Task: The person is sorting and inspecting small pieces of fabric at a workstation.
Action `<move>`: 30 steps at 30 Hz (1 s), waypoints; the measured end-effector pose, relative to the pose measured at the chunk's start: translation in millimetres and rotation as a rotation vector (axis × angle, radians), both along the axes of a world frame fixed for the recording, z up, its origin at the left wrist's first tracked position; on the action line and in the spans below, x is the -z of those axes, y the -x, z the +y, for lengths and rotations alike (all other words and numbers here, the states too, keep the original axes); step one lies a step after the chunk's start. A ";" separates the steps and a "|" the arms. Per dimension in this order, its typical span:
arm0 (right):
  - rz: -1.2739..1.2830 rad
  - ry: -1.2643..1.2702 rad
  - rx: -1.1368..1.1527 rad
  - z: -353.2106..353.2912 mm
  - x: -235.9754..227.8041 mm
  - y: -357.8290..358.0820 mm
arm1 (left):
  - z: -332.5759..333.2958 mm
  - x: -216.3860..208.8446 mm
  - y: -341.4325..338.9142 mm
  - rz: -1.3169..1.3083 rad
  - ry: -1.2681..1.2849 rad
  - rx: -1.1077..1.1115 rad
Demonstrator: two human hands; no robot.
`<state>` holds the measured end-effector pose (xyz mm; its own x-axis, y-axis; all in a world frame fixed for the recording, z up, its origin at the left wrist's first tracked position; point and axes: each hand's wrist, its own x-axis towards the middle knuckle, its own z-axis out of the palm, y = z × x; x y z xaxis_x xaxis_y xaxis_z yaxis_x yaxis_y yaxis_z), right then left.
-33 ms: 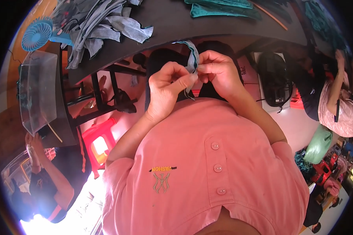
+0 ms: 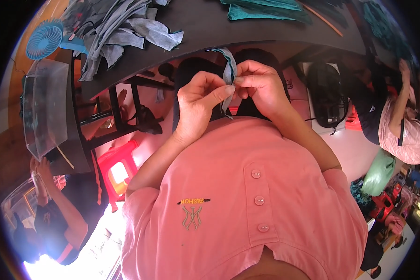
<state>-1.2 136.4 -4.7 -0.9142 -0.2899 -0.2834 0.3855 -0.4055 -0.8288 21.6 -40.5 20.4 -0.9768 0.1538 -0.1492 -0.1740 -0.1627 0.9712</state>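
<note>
A narrow folded fabric strip [image 2: 228, 63], pale grey with a teal edge, hangs over my lap just in front of the table. My left hand [image 2: 198, 102] pinches it between thumb and forefinger. Close beside it, my right hand [image 2: 264, 88] also grips the strip with closed fingertips. The strip's upper end curves toward the table edge, while a thin tail dangles below my fingers. Whatever lies between the fingertips is hidden.
Grey fabric pieces [image 2: 126, 35] are heaped on the dark table [image 2: 191, 30], with teal pieces [image 2: 266, 11] farther right. A blue fan [image 2: 44, 39] and a clear plastic bin [image 2: 46, 107] stand left. A red stool [image 2: 116, 168] and co-workers are nearby.
My left fingers have shifted very slightly on the strip, and its lower tail hangs a little differently. My right hand looks unmoved.
</note>
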 end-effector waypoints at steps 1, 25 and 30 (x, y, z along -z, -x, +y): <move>-0.006 0.000 -0.010 -0.9 0.0 0.3 | 2.7 0.7 0.2 0.001 0.001 -0.001; -0.014 -0.090 -0.055 -15.8 9.2 -3.7 | -5.0 20.9 2.3 -0.005 0.156 -0.152; 0.018 -0.188 -0.111 -15.8 6.4 -4.6 | -7.5 30.0 2.3 0.185 0.235 -0.192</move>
